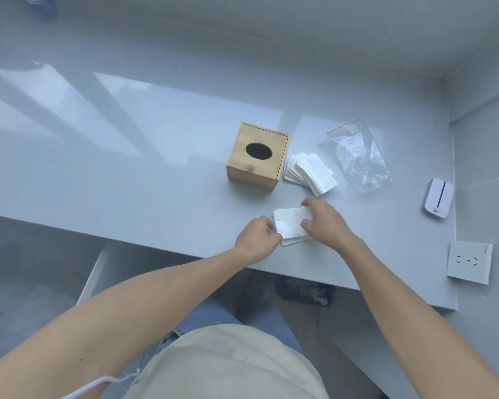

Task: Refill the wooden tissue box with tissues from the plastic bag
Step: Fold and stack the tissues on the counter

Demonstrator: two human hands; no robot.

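Observation:
A wooden tissue box with an oval hole in its lid stands on the grey table. Right beside it lies a fanned pile of white tissues. Further right lies the clear plastic bag, flattened, with a red seal strip. Near the table's front edge a small stack of white tissues lies flat. My left hand pinches its left edge. My right hand grips its right side, thumb below and fingers over the top.
A white flat device with a dark slot lies at the table's right end. A white wall socket sits on the wall to the right. The table's front edge runs just under my wrists. A dark object lies on the floor below.

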